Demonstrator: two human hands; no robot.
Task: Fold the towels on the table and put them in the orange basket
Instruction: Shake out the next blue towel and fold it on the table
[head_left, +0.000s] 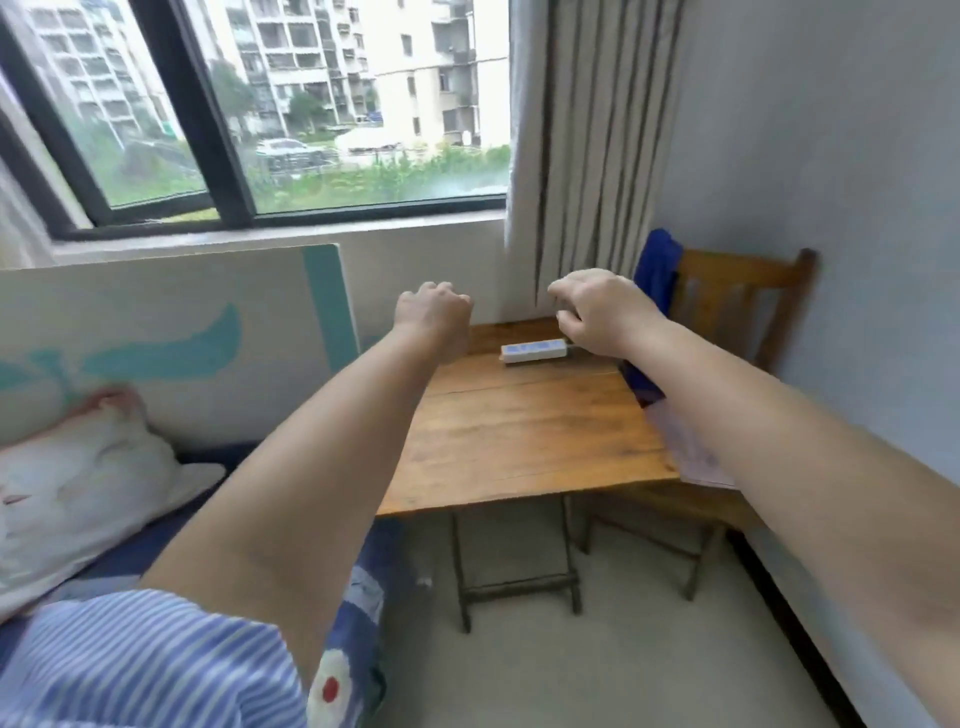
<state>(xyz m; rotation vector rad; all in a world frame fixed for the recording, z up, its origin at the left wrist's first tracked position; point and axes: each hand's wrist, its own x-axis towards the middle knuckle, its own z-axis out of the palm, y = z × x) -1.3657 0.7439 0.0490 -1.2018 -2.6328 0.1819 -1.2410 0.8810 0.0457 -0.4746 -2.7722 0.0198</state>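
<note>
Both your arms reach out above the wooden surface (519, 431), and neither holds anything: your left hand (434, 317) is curled into a loose fist, your right hand (597, 312) has its fingers bent just over the white power strip (534, 351), apparently without touching it. No towel lies on the surface; the blue cloth (655, 270) draped over the chair (743, 291) and the pale fabric (691, 447) under your right forearm may be the towels. No orange basket shows, so you likely need to look for it.
</note>
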